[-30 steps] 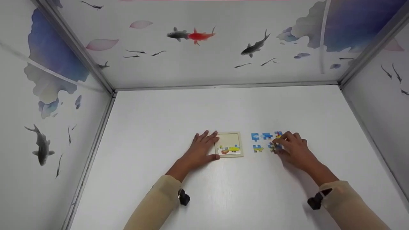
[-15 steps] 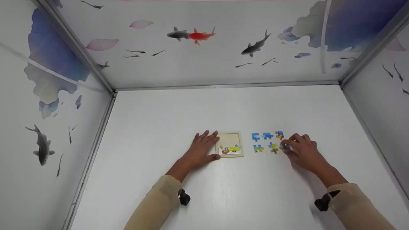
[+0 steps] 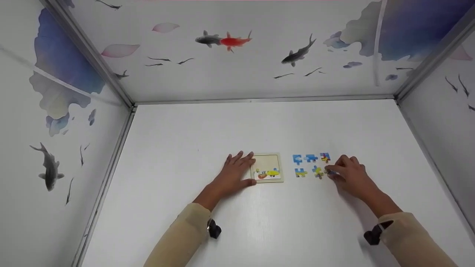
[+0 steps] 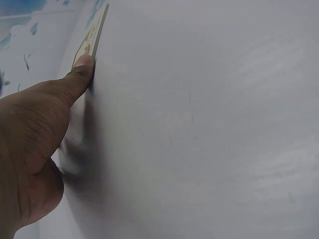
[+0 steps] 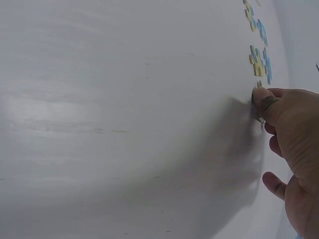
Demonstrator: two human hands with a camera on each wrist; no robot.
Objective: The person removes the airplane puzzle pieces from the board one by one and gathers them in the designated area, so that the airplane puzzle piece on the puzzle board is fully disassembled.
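My left hand [image 3: 233, 174] rests on the left edge of a shallow wooden puzzle tray [image 3: 281, 167], fingers spread and thumb at its lower left corner. In the left wrist view that thumb [image 4: 83, 64] touches the tray's rim [image 4: 101, 32]. A few coloured pieces [image 3: 268, 174] lie along the bottom inside the tray. To the right, my right hand [image 3: 350, 178] pinches a jigsaw piece [image 3: 328, 171] between thumb and fingers at the table surface; the fingertips mostly hide it. Its edge also shows by the thumb in the right wrist view.
Several loose blue and yellow jigsaw pieces lie in two rows between the tray and my right hand, including a yellow piece [image 3: 318, 172] beside the held one. The white table [image 3: 259, 222] is bounded by walls [image 3: 237, 74] printed with fish.
My right hand has moved right with the pinched jigsaw piece, drawing it away from the yellow piece, and then nearly stopped. The left hand and tray have stayed put.
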